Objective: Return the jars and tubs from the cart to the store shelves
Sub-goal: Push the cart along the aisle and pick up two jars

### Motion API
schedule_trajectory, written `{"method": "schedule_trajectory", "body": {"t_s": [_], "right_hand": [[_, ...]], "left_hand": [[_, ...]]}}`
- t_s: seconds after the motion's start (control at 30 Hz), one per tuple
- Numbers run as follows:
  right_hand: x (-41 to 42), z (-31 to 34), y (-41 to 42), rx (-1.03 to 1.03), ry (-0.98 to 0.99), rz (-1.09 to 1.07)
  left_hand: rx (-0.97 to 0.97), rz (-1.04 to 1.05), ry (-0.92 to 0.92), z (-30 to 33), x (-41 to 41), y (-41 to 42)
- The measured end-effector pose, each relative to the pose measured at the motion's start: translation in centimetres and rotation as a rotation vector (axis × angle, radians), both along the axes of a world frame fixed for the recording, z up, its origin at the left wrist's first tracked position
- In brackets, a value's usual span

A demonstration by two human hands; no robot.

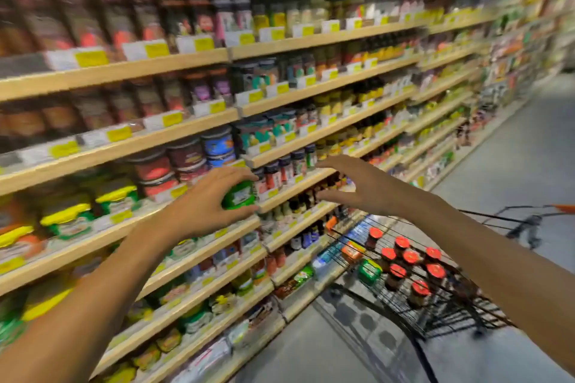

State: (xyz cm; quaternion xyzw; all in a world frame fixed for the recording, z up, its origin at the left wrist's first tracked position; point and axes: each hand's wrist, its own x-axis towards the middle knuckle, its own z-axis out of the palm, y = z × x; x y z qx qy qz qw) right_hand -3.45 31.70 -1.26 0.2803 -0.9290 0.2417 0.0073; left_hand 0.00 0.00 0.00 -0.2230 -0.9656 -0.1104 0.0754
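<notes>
My left hand (207,200) grips a green tub (240,196) with a white label, held in front of the store shelves (199,134) at mid height. Just to its right my right hand (354,185) hovers with fingers spread and nothing in it. Lower right stands the black wire cart (441,317), which holds several red-lidded jars (410,258), another green tub (368,272) and an orange-lidded tub (353,251). The whole view is blurred by motion.
Wooden shelves packed with jars, tubs and bottles run along the left and away to the far right. Yellow-lidded tubs (67,219) sit on the shelf left of my left hand. Grey aisle floor (513,158) stretches on the right, past the cart's orange handle (564,208).
</notes>
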Motion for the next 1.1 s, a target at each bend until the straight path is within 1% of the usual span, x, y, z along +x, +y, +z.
{"method": "schedule_trajectory", "body": {"t_s": [0.13,0.33,0.43,0.57,0.7,0.83,0.97,1.1], "right_hand": [[-3.1,-1.9,6.9,0.051,-0.012,-0.061],[-8.6,-5.6,16.5,0.131,-0.006,-0.138],[-10.5,-7.3,20.3,0.179,0.019,-0.16],[-12.5,-9.4,24.5,0.167,-0.016,-0.216],[-14.4,-11.5,27.5,0.16,-0.066,-0.277],[-16.2,-13.7,29.5,0.168,-0.093,-0.353],[-18.7,-15.6,30.7,0.186,-0.137,-0.432],[-22.2,-17.6,31.1,0.182,-0.186,-0.518]], "left_hand": [[-0.026,-0.059,-0.108,-2.3,-5.8,7.5],[-0.097,-0.155,-0.116,-5.8,-14.1,17.6],[-0.1,-0.197,-0.132,-7.5,-17.3,21.7],[-0.089,-0.25,-0.178,-9.3,-21.0,26.4],[-0.093,-0.319,-0.22,-11.2,-24.6,29.8],[-0.102,-0.388,-0.206,-13.8,-28.9,32.3],[-0.122,-0.481,-0.201,-16.4,-33.7,34.4],[-0.12,-0.582,-0.234,-19.4,-40.1,36.0]]}}
